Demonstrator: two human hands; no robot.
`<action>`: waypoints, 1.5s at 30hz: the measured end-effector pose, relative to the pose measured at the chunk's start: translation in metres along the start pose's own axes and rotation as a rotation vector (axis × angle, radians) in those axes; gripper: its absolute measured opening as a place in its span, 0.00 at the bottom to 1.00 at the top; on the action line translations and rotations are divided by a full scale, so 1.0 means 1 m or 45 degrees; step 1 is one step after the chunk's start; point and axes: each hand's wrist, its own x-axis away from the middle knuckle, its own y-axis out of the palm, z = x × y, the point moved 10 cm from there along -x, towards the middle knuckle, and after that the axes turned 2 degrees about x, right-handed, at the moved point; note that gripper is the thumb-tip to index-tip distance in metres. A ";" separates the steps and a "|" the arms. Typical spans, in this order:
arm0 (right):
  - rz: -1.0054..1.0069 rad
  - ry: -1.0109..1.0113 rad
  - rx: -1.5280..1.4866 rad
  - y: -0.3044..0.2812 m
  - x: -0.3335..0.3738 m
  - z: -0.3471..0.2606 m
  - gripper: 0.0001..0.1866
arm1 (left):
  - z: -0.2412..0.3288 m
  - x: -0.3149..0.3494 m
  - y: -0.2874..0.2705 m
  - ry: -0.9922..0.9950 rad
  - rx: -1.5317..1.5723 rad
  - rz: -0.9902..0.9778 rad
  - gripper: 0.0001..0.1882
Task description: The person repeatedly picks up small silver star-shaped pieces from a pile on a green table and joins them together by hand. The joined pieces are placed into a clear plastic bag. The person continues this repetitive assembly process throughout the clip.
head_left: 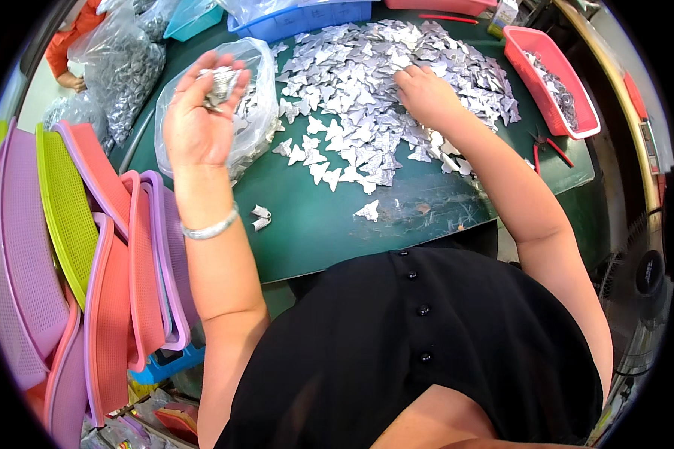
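Observation:
A large heap of flat silver-grey metal pieces, roughly butterfly-shaped (344, 97), is spread over the green table (299, 239). My left hand (201, 123) is raised palm up above a clear plastic bag (174, 153), its fingers curled round a bunch of these metal pieces (222, 84). More pieces lie inside the bag. On the heap's right half, my right hand (431, 99) is turned palm down with its fingers closed together; whatever is at its fingertips is hidden. One stray piece (367, 211) lies near the table's front edge.
Two small metal parts (260, 217) lie left of centre. Red-handled pliers (550, 151) and a pink basket of metal parts (550, 82) are at the right. Stacked coloured plastic baskets (67, 217) stand at the left. Behind are a blue bin (307, 21) and filled bags (123, 75).

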 end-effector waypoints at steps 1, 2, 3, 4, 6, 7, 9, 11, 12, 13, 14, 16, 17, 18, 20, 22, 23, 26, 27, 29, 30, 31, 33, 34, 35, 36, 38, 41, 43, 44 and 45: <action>0.035 0.011 0.005 -0.004 0.001 -0.002 0.11 | 0.008 -0.005 -0.015 0.063 -0.148 0.084 0.13; 0.025 0.041 0.026 -0.006 0.006 -0.006 0.12 | 0.015 -0.008 -0.028 0.126 -0.297 0.168 0.13; 0.037 0.030 0.027 -0.008 0.009 -0.008 0.13 | 0.020 -0.010 -0.033 0.172 -0.436 0.171 0.13; 0.050 0.019 0.028 -0.010 0.011 -0.009 0.13 | 0.024 -0.012 -0.037 0.218 -0.577 0.174 0.13; 0.117 -0.040 0.039 -0.013 0.013 -0.008 0.12 | 0.027 -0.007 -0.028 0.290 -0.769 0.161 0.14; 0.109 -0.046 0.023 -0.012 0.014 -0.007 0.11 | 0.025 -0.003 -0.022 0.284 -0.826 0.180 0.14; 0.098 -0.060 -0.009 -0.015 0.013 -0.006 0.10 | 0.025 0.005 -0.008 0.360 -0.950 0.197 0.13; 0.131 -0.082 -0.034 -0.019 0.013 -0.005 0.06 | 0.028 0.014 0.010 0.523 -1.088 0.207 0.11; 0.147 -0.093 -0.037 -0.019 0.014 -0.005 0.06 | 0.030 0.022 0.021 0.695 -1.201 0.164 0.11; 0.162 -0.103 -0.040 -0.019 0.014 -0.005 0.05 | 0.031 0.031 0.036 0.870 -1.310 0.119 0.10; 0.176 -0.120 -0.033 -0.020 0.014 -0.004 0.04 | 0.030 0.044 0.053 1.057 -1.366 0.111 0.08; 0.180 -0.121 -0.029 -0.020 0.015 -0.004 0.04 | 0.016 0.057 0.077 1.125 -1.398 -0.034 0.07; 0.182 -0.121 -0.026 -0.019 0.016 -0.003 0.04 | 0.009 0.063 0.088 1.159 -1.411 -0.107 0.07; 0.172 -0.134 -0.014 -0.017 0.016 -0.002 0.05 | 0.002 0.065 0.093 1.132 -1.353 -0.135 0.06; 0.166 -0.155 -0.002 -0.018 0.018 -0.005 0.06 | -0.014 0.064 0.097 1.012 -1.266 -0.184 0.06; 0.147 -0.154 0.007 -0.018 0.020 -0.004 0.08 | -0.026 0.064 0.098 0.961 -1.261 -0.214 0.05; 0.149 -0.153 0.004 -0.019 0.020 -0.004 0.08 | -0.032 0.063 0.097 0.928 -1.280 -0.234 0.05; 0.140 -0.150 -0.024 -0.017 0.020 -0.002 0.07 | -0.050 0.060 0.094 0.839 -1.267 -0.287 0.06; 0.131 -0.151 -0.048 -0.017 0.018 -0.001 0.07 | -0.054 0.059 0.093 0.797 -1.262 -0.281 0.06; 0.149 -0.159 -0.094 -0.017 0.017 0.000 0.07 | -0.062 0.056 0.090 0.713 -1.253 -0.269 0.06; 0.175 -0.169 -0.113 -0.018 0.018 0.000 0.06 | -0.067 0.055 0.086 0.671 -1.240 -0.267 0.06; 0.201 -0.178 -0.132 -0.019 0.019 0.001 0.06 | -0.070 0.054 0.087 0.658 -1.239 -0.268 0.05; 0.234 -0.110 -0.208 -0.019 0.017 0.011 0.05 | -0.077 0.055 0.089 0.632 -1.239 -0.269 0.04; 0.250 -0.077 -0.248 -0.019 0.016 0.016 0.05 | -0.087 0.053 0.094 0.631 -1.317 -0.358 0.06; 0.273 -0.043 -0.286 -0.020 0.016 0.020 0.05 | -0.097 0.054 0.101 0.655 -1.421 -0.447 0.07; 0.299 -0.009 -0.324 -0.023 0.015 0.024 0.05 | -0.106 0.055 0.110 0.682 -1.527 -0.538 0.07; 0.305 0.098 -0.438 -0.023 0.012 0.036 0.05 | -0.129 0.056 0.119 0.658 -1.753 -0.682 0.13; 0.237 0.338 -0.689 -0.017 0.010 0.059 0.06 | -0.151 0.054 0.129 0.626 -1.921 -0.795 0.13; 0.188 0.524 -0.881 -0.014 0.012 0.076 0.07 | -0.152 0.051 0.136 0.634 -1.936 -0.791 0.13; 0.163 0.655 -1.172 -0.005 0.015 0.082 0.07 | -0.151 0.048 0.135 0.614 -1.893 -0.753 0.13; 0.139 0.784 -1.469 0.005 0.017 0.084 0.07 | -0.149 0.045 0.135 0.594 -1.854 -0.718 0.13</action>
